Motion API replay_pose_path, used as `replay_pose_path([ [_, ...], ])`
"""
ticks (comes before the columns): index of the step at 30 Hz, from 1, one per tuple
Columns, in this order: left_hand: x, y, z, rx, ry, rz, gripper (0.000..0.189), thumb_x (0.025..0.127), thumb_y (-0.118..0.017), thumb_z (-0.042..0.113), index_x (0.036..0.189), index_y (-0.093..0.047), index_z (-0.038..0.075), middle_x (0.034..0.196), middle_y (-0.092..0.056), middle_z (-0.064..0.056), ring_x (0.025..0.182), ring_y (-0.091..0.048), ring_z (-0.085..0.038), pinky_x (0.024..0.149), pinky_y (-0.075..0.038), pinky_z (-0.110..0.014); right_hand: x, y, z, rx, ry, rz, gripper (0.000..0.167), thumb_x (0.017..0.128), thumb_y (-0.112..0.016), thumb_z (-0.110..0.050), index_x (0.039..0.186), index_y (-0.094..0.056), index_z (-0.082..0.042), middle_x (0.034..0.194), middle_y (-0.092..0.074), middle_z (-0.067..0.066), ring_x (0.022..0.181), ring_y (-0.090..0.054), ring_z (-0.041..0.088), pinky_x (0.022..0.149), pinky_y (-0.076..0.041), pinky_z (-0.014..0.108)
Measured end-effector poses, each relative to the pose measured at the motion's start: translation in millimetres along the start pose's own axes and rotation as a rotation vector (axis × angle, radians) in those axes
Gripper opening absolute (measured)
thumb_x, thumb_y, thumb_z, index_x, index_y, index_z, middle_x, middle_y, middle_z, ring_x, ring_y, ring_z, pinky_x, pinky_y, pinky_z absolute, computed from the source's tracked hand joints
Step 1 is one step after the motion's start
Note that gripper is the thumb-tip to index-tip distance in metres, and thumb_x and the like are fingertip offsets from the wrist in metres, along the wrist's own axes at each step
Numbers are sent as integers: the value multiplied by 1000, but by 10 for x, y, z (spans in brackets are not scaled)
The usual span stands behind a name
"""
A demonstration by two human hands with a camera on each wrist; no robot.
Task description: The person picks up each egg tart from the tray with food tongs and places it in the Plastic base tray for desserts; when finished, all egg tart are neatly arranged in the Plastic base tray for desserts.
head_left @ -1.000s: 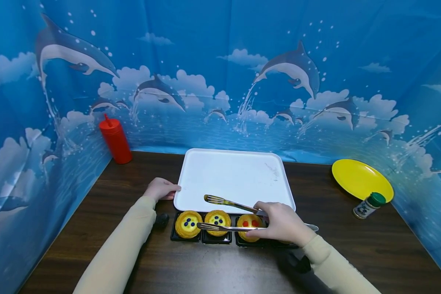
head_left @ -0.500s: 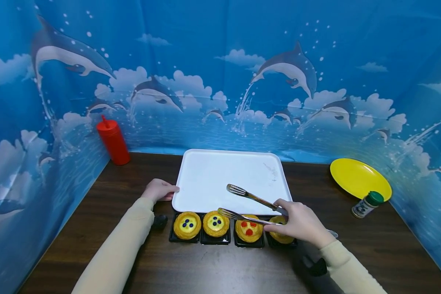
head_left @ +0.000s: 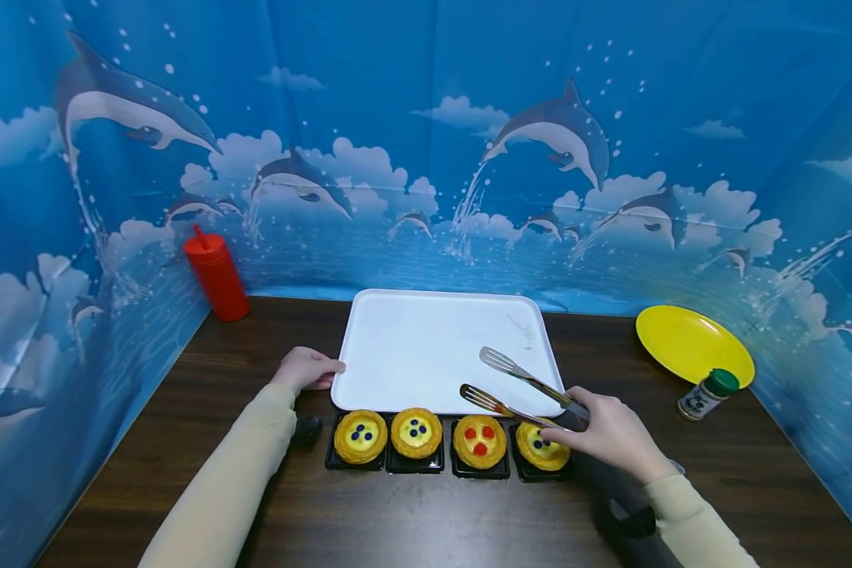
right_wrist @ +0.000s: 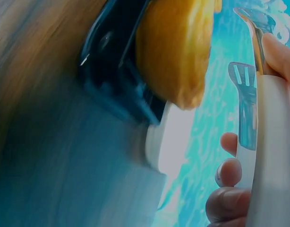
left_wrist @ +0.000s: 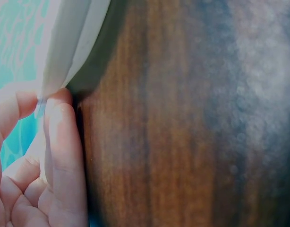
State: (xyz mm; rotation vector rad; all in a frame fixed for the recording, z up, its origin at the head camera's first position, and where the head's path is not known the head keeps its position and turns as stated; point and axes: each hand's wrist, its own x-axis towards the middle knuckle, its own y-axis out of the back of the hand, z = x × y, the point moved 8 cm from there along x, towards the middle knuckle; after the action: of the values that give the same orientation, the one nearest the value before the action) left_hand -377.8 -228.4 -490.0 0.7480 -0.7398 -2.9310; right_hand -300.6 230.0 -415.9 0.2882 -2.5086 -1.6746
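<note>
My left hand (head_left: 308, 368) pinches the left edge of a white tray (head_left: 433, 339), thumb above the rim and fingers under it in the left wrist view (left_wrist: 60, 137). With my right hand (head_left: 614, 430) I hold metal tongs (head_left: 521, 372) with slotted ends, their arms spread apart and nothing between them. The tongs' tips point left over the tray's near right part. In front of the tray stand several egg tarts (head_left: 480, 442) in black plastic holders (head_left: 480, 472). One has red dots, the others dark blue dots. The rightmost tart (head_left: 543, 447) is partly overlapped by the tongs and fingers.
A red squeeze bottle (head_left: 217, 276) stands at the back left of the dark wooden table (head_left: 369, 521). At the right lie a yellow plate (head_left: 689, 339) and, leaning against its rim, a green-capped shaker (head_left: 710, 394). A blue dolphin curtain (head_left: 426, 158) hangs behind.
My right hand has moved right with the tongs, from over the tarts to the tray's near right corner, uncovering the red-dotted and rightmost tarts. My left hand stays at the tray's edge.
</note>
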Motion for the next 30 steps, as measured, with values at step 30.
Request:
replay_pose_path([
  [30, -95, 1, 42, -7, -17, 11, 38, 87, -69, 25, 111, -64, -5, 81, -66, -9, 61, -63, -11, 64, -53, -18, 53, 205, 759, 25, -329, 145, 101, 70, -58, -77, 124, -48, 7, 90, -61, 20, 70, -52, 25, 55, -45, 30],
])
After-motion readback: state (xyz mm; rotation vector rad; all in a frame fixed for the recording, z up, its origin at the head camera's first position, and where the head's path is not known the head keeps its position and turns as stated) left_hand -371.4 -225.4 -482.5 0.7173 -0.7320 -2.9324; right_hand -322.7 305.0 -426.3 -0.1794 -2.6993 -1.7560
